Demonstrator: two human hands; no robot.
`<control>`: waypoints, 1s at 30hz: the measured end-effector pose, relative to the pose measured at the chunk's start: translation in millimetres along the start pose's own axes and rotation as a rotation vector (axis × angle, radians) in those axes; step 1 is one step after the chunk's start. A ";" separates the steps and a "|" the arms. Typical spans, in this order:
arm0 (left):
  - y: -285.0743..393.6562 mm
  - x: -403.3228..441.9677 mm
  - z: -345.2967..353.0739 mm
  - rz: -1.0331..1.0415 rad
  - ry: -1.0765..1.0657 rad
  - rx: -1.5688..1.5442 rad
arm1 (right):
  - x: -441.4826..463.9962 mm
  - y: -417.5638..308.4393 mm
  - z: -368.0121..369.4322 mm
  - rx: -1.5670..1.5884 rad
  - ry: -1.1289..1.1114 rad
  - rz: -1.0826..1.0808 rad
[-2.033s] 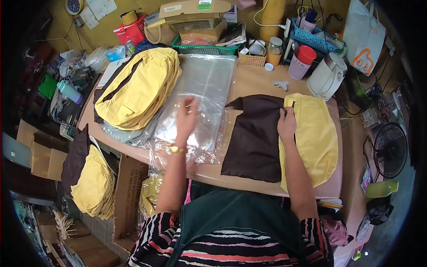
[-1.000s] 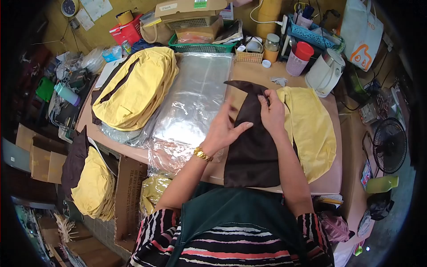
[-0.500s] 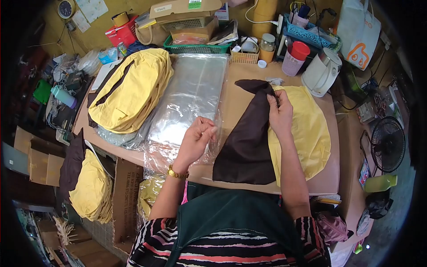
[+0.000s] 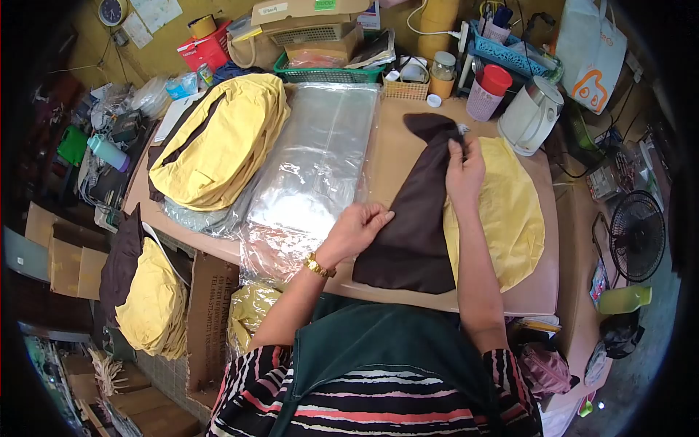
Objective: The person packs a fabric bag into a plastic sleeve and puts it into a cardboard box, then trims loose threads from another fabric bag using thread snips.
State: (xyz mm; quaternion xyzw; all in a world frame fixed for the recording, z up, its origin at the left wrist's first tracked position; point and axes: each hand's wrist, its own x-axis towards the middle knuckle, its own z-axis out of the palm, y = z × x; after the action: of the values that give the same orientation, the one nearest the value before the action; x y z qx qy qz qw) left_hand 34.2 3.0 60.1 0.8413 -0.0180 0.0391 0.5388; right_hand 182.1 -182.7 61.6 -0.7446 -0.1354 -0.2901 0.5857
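Note:
A dark brown piece of cloth [image 4: 404,233] lies on the table, partly over a rounded yellow piece of cloth [image 4: 510,218]. My right hand [image 4: 466,171] has its fingers closed on the upper right edge of the brown cloth, whose tip folds over to the left. Thumb and fingers of my left hand [image 4: 360,229] are pinched together at the brown cloth's left edge. Whether they grip the edge or hold something small, I cannot tell. A gold watch [image 4: 320,267] circles the left wrist.
Clear plastic bags [image 4: 313,160] lie left of the brown cloth, beside a pile of yellow and brown cloth pieces [image 4: 226,138]. A white kettle [image 4: 530,116], a red cup [image 4: 496,80] and a green basket [image 4: 328,74] stand along the back. More yellow pieces [image 4: 153,298] hang at the left.
My left hand has moved right and slightly down, from above the plastic bags to the brown cloth's edge. My right hand stays on the cloth, whose tip has shifted slightly up and right.

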 end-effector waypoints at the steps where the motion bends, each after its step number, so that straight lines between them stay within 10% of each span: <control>1: -6.5 0.7 4.7 0.002 -0.080 0.078 | -1.6 0.8 -1.0 -0.002 0.002 0.002; 6: -29.8 4.3 21.3 -0.018 0.141 0.182 | -69.3 -15.8 7.4 0.123 -0.333 0.211; 9: -37.3 6.4 4.6 -0.040 0.132 0.383 | -98.8 27.3 1.6 -0.376 -0.474 -0.063; 17: -51.9 0.6 -68.3 -0.298 0.228 0.494 | -83.9 23.5 -0.2 -0.526 -0.510 -0.090; 21: -50.2 18.1 -2.6 0.043 0.449 -0.132 | -86.5 27.0 0.2 -0.508 -0.505 -0.108; 30: -35.9 20.5 -8.4 -0.045 -0.096 0.192 | -87.6 33.0 -9.1 -0.171 -0.428 0.099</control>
State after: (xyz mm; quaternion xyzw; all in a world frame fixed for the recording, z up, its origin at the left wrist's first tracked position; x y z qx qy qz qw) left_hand 56.9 25.9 32.8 0.8902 -0.0211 -0.0120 0.4549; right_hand 127.9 -188.4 -15.1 -0.8417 -0.1948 -0.1071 0.4920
